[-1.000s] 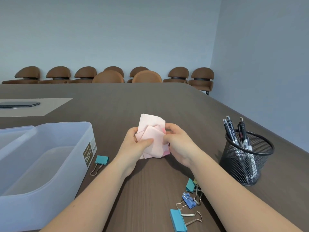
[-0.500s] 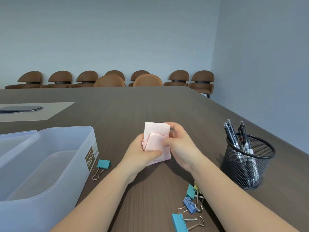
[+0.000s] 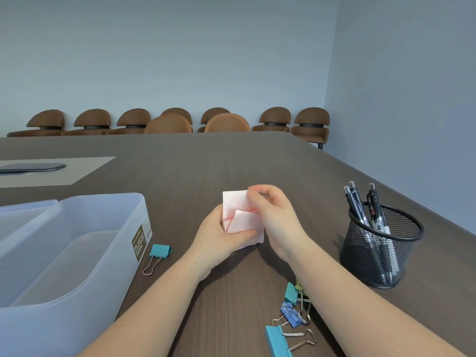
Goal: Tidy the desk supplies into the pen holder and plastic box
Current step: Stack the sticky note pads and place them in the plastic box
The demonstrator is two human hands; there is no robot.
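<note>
A small stack of pink paper notes point(image 3: 238, 216) is upright above the middle of the table, held from both sides. My left hand point(image 3: 219, 237) grips its lower left, thumb across the front. My right hand point(image 3: 277, 217) pinches its top right corner and right side. A translucent plastic box point(image 3: 77, 253) stands at the left, nothing visible inside. A black mesh pen holder point(image 3: 381, 251) with several pens stands at the right. One teal binder clip point(image 3: 159, 253) lies beside the box. Several binder clips point(image 3: 291, 313), teal and blue, lie under my right forearm.
A dark flat device point(image 3: 31, 168) rests on a pale mat point(image 3: 85, 168) at the far left. Brown chairs point(image 3: 167, 122) line the wall behind the table. The table's right edge runs diagonally just past the pen holder.
The loose, fanned pink notes have been squared into a tighter stack. My right hand has shifted up to the stack's top corner. The view has tilted up slightly.
</note>
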